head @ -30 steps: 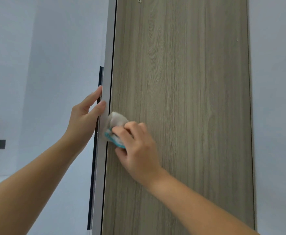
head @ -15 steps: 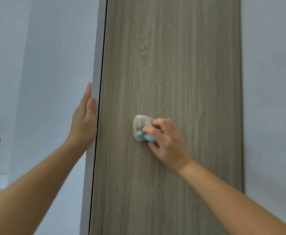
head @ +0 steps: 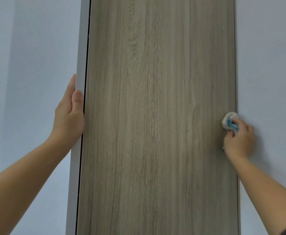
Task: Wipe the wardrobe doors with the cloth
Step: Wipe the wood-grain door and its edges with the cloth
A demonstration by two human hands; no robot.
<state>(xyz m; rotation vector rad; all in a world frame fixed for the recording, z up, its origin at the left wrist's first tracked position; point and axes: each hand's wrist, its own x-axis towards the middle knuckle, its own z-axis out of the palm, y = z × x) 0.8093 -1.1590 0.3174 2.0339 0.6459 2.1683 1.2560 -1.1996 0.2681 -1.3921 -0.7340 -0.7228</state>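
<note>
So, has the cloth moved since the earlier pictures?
Yes: the cloth in the right hand went rightwards, from the left edge of the wardrobe door to its right edge.

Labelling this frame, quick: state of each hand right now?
Left hand: open, fingers straight, flat against the white edge of the wood-grain wardrobe door.
Right hand: closed on the bunched white-and-teal cloth.

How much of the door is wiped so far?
One strip looks done: the cloth has crossed the door from its left side to its right edge at this height. Now the right hand grips it there while the left hand steadies the white edge. Above and below probably remain; no wipe marks show.
</note>
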